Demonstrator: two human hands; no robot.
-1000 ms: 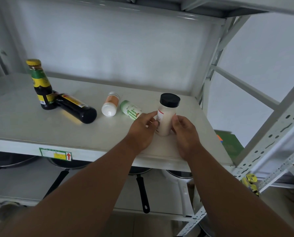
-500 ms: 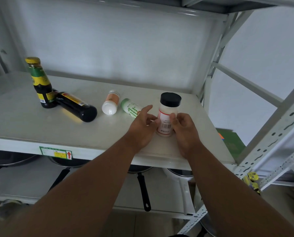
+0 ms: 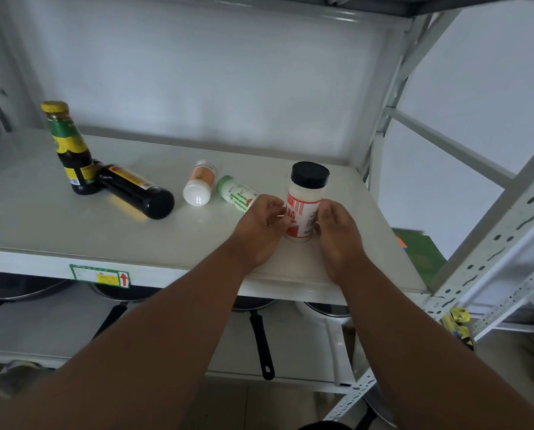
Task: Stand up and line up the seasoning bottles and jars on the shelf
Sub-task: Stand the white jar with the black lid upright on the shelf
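Observation:
A white jar with a black lid (image 3: 306, 200) stands upright on the white shelf (image 3: 57, 231), its red label facing me. My left hand (image 3: 259, 228) and my right hand (image 3: 337, 231) hold it from either side with their fingertips. Just left of my left hand a green-labelled jar (image 3: 236, 193) lies on its side, partly hidden by my fingers. An orange-labelled jar (image 3: 199, 187) lies beside it. Further left a dark sauce bottle (image 3: 135, 192) lies flat, its neck against an upright dark bottle with a yellow cap (image 3: 70, 147).
The shelf's right upright post (image 3: 380, 125) and perforated frame (image 3: 492, 249) stand close to the right. Pans with black handles (image 3: 261, 342) sit on the lower shelf. A green box (image 3: 420, 252) lies beyond the shelf's right edge.
The black-lidded jar has been turned on the spot, so its red label now faces me. Both hands stayed on its sides.

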